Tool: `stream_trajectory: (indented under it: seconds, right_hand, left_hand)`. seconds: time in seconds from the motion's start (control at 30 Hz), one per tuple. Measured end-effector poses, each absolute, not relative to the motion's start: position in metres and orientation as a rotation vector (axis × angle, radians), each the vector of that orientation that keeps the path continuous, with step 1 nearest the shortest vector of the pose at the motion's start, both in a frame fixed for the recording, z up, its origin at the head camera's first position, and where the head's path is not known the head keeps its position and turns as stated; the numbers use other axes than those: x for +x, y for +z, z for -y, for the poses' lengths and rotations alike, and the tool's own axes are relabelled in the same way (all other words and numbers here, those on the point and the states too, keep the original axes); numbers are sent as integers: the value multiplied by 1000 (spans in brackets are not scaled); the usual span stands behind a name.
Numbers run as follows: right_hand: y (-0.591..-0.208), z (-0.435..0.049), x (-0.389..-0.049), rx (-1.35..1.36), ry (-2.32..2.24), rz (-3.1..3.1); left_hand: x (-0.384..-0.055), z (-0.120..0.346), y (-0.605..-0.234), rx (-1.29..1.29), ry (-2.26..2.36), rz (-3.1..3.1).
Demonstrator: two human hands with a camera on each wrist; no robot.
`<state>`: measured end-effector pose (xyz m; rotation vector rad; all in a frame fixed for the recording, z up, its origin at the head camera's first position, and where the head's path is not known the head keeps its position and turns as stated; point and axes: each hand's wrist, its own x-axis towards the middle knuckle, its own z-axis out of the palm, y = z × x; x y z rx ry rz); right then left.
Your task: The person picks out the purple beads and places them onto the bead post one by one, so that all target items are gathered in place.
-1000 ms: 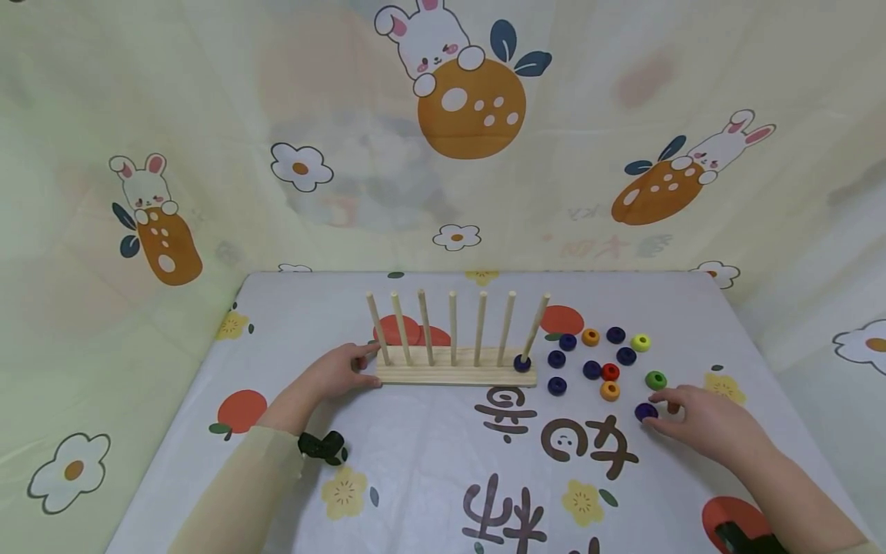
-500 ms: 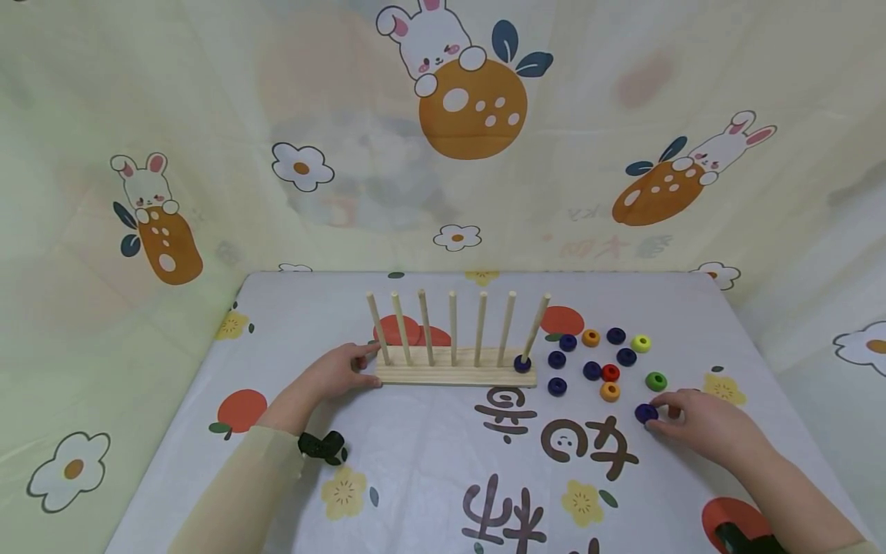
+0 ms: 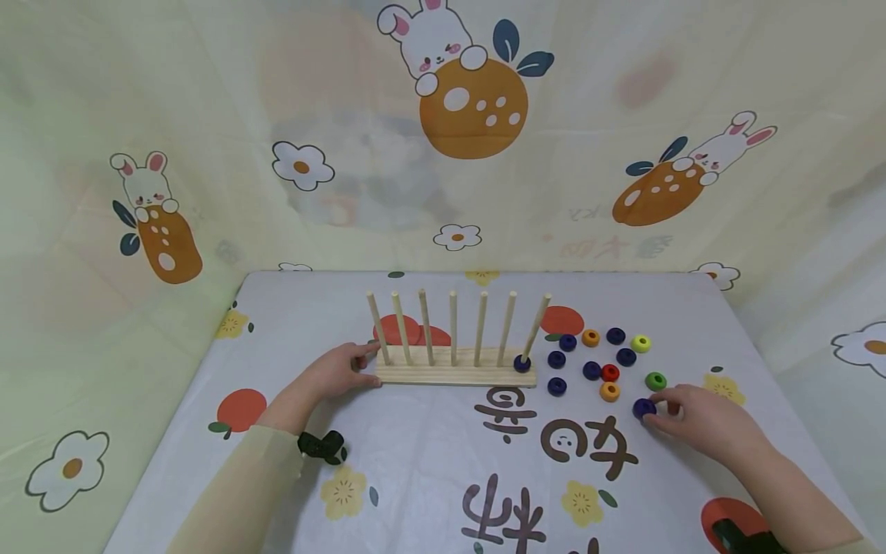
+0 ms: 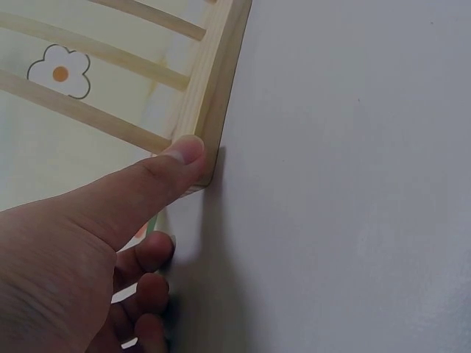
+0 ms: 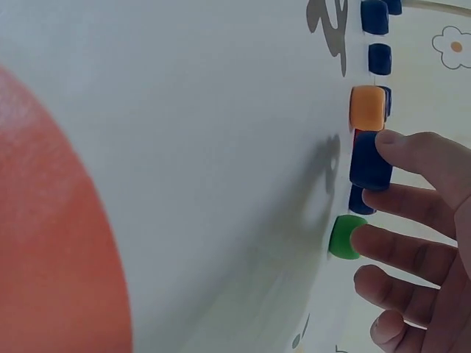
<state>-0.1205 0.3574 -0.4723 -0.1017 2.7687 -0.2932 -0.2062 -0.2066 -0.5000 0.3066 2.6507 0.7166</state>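
A dark blue bead (image 3: 643, 409) sits pinched in the right hand (image 3: 714, 428); the left hand (image 3: 338, 373) holds one end of a pale wooden rack (image 3: 450, 375), seven pegs (image 3: 453, 327) upright (the farthest from it carries another bead (image 3: 521, 365)).

My left sleeve (image 3: 231, 492) is plain cream, long and loose; at its wrist end sits a small black device (image 3: 322, 447). Well to its right show a sliver of cream right sleeve (image 3: 857, 548) and another black device (image 3: 747, 540). My fingers (image 5: 405, 250) are bare.
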Motion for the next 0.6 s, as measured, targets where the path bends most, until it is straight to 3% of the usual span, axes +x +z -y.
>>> stream_trajectory:
  seconds: [0.6]
  right_hand:
    - [-459,-345,-121,-185,-336,-2915]
  left_hand:
    - [-208,207,-500,296,719,-2638]
